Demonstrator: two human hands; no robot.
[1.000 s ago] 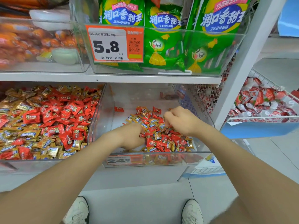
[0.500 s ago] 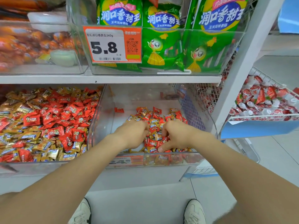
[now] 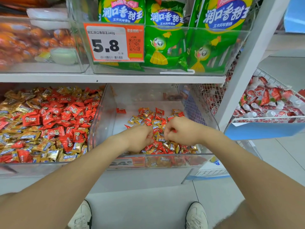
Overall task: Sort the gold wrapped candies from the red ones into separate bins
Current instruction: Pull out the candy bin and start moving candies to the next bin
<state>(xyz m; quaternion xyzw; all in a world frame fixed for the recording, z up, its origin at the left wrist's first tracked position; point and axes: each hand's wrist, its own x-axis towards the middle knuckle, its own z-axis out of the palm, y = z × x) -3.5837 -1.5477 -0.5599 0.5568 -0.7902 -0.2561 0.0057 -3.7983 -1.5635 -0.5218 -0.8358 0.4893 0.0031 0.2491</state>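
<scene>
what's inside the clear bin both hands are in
Mixed red candies and gold candies heaped front right, plus a lone red candy back left. The left hand and right hand hide part of the heap.

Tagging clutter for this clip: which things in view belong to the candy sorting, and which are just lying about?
Job: left hand and right hand, both reaching into the right clear bin; red candies; gold candies; left clear bin, also mixed.
Lying about: green snack bags; 5.8 price tag; wire basket of red-and-white packets; orange packs upper left.
</scene>
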